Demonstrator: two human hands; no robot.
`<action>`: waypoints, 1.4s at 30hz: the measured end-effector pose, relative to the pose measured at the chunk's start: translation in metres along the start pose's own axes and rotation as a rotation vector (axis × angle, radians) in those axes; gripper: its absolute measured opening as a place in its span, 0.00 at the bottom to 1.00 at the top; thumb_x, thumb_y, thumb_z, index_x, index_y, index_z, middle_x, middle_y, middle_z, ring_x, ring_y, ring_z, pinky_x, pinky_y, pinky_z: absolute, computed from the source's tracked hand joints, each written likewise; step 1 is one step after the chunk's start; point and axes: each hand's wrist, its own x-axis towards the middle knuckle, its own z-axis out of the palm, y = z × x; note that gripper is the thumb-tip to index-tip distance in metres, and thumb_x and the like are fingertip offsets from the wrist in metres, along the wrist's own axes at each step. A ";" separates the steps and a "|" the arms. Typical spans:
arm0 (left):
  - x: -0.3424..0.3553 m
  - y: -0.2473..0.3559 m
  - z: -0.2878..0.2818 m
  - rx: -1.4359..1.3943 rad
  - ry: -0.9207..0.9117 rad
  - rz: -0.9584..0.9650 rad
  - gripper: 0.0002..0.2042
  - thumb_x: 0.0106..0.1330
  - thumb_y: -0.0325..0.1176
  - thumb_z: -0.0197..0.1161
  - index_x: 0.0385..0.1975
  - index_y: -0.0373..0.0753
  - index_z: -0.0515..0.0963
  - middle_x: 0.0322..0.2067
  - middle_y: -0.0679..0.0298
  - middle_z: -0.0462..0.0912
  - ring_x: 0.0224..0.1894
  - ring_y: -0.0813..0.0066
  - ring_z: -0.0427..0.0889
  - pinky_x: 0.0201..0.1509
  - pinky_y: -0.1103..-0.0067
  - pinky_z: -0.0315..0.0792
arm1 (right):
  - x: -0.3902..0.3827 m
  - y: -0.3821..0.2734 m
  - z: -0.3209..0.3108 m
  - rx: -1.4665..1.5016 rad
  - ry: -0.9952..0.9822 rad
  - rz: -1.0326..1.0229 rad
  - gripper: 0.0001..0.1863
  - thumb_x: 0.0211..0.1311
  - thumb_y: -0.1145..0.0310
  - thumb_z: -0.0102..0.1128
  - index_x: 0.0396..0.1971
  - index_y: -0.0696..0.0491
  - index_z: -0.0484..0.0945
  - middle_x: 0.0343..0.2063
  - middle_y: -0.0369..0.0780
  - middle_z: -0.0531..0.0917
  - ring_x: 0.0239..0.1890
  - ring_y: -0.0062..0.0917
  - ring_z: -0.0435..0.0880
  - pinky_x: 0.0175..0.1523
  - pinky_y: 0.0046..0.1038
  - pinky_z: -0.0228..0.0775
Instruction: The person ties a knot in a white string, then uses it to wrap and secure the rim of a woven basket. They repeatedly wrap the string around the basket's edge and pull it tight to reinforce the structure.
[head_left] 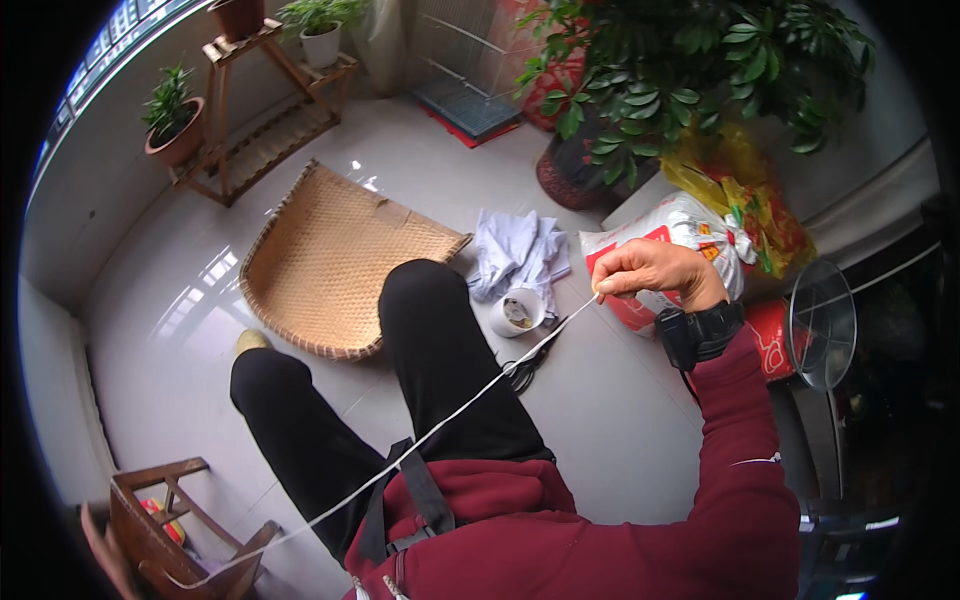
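My right hand point(655, 272) is raised at the right of the view, thumb and fingertips pinched on the end of a thin white string point(458, 411). The string runs taut across my lap and down to the lower left, where it curves by a wooden stool point(190, 535). At the far lower-left rim, part of my left hand point(105, 552) shows beside the stool. Its fingers are mostly cut off and smeared, so its grip is hidden. Below and left of my right hand, a white cup-like container point(517, 313) stands on the floor beside crumpled pale cloth point(517, 255).
A woven bamboo winnowing tray point(325, 255) lies on the floor ahead. Beyond my right hand sit a white-and-red sack point(665, 225), a yellow plastic bag point(745, 185) and a leafy plant point(690, 75). A wooden plant stand point(262, 150) holds pots at the far left.
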 end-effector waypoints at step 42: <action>-0.060 0.222 0.218 -0.676 -1.098 -0.383 0.09 0.70 0.33 0.56 0.31 0.35 0.78 0.14 0.72 0.72 0.15 0.88 0.66 0.19 0.89 0.57 | 0.127 0.112 0.133 0.466 0.227 -0.183 0.10 0.60 0.70 0.67 0.39 0.56 0.79 0.31 0.31 0.80 0.30 0.12 0.78 0.38 0.15 0.71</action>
